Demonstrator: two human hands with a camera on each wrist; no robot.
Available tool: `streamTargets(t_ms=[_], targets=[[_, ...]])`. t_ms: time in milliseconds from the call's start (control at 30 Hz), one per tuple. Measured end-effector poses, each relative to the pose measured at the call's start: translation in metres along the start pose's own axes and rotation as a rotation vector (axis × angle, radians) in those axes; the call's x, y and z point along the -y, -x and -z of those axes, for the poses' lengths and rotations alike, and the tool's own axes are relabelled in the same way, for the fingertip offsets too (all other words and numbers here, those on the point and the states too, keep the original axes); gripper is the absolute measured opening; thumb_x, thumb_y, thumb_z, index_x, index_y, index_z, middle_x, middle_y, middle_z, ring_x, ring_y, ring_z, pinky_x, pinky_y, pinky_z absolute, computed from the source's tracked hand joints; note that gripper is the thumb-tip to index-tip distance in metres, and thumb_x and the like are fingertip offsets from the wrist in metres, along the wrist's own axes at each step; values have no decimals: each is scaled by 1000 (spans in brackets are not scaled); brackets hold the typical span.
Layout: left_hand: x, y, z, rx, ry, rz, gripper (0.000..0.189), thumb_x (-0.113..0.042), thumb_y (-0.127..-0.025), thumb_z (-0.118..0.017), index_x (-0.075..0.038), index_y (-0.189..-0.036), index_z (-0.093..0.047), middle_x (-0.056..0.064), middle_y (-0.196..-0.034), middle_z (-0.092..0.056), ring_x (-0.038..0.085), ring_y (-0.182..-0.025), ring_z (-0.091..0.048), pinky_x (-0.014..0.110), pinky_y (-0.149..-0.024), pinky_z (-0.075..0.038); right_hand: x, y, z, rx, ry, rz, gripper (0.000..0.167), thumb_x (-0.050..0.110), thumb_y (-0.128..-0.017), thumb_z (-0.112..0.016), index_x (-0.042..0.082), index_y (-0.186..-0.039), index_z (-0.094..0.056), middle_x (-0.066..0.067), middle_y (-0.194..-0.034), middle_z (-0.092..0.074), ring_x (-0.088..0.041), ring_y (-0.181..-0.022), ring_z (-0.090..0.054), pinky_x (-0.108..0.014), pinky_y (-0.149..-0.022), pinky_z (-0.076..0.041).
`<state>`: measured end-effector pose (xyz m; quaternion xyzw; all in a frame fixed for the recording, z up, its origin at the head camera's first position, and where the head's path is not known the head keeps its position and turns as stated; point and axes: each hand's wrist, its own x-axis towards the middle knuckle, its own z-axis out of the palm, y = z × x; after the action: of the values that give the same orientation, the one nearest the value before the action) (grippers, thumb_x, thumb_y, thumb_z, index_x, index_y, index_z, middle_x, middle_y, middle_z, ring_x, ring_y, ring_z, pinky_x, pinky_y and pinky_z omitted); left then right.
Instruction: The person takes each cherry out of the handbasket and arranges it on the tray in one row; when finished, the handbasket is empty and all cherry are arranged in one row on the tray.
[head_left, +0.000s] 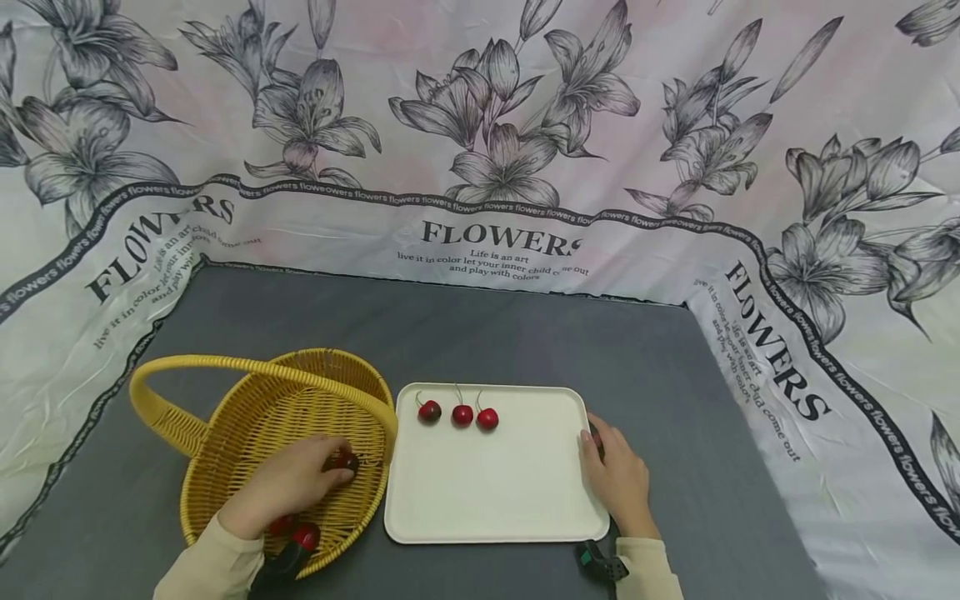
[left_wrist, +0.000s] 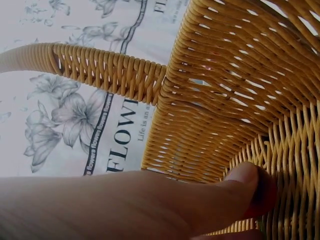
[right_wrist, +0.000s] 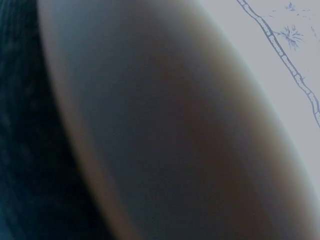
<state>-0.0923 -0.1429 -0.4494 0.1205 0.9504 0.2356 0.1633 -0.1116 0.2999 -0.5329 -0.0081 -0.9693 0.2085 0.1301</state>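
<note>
My left hand reaches into a yellow wicker basket and pinches a dark red cherry between thumb and fingers. In the left wrist view, the thumb presses on that cherry against the woven wall behind. More cherries lie in the basket below the left wrist, partly hidden. My right hand holds the right edge of a white rectangular tray, thumb at the rim. Three cherries with stems, one of them the rightmost cherry, sit in a row near the tray's far left corner.
The basket's tall handle arches over its opening, its right end close to the tray's left rim. A grey cloth covers the table. White flower-printed fabric stands around the back and sides. Blurred skin fills most of the right wrist view.
</note>
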Motion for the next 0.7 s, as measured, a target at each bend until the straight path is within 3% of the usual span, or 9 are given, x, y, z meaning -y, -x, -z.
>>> streamTargets(t_ms=[233,467,533,700], targets=[[-4,1,10,-94,166,36,26,-25,-91,-66,-12,-113,-62,3,-104,-64,19,-88,-61,38,-70,-50,-1,1,0,-7,-1,-3,40,35,-99,-50,13,-132,-57,0,-82,-55,-8,-52,-36,-25,-47,-29],[-14,24,31,-137,417,76,45,-39,-93,-62,-14,-129,-53,8,-115,-60,15,-86,-58,32,-64,-46,-1,0,1,2,4,4,40,35,-100,-48,11,-131,-57,-1,-82,-55,-8,-52,-37,-26,-48,-29],[-18,30,34,-143,484,64,46,-42,-93,-60,-19,-131,-51,8,-119,-59,16,-90,-60,32,-66,-47,-1,0,1,-4,7,6,40,35,-100,-49,11,-130,-58,-1,-82,-55,-9,-52,-37,-26,-48,-29],[-25,49,39,-145,583,-36,37,-37,-97,-55,-26,-132,-52,5,-120,-58,14,-96,-61,29,-70,-51,0,-1,-1,3,4,4,40,36,-100,-49,12,-131,-57,-2,-83,-55,-10,-53,-38,-27,-48,-30]])
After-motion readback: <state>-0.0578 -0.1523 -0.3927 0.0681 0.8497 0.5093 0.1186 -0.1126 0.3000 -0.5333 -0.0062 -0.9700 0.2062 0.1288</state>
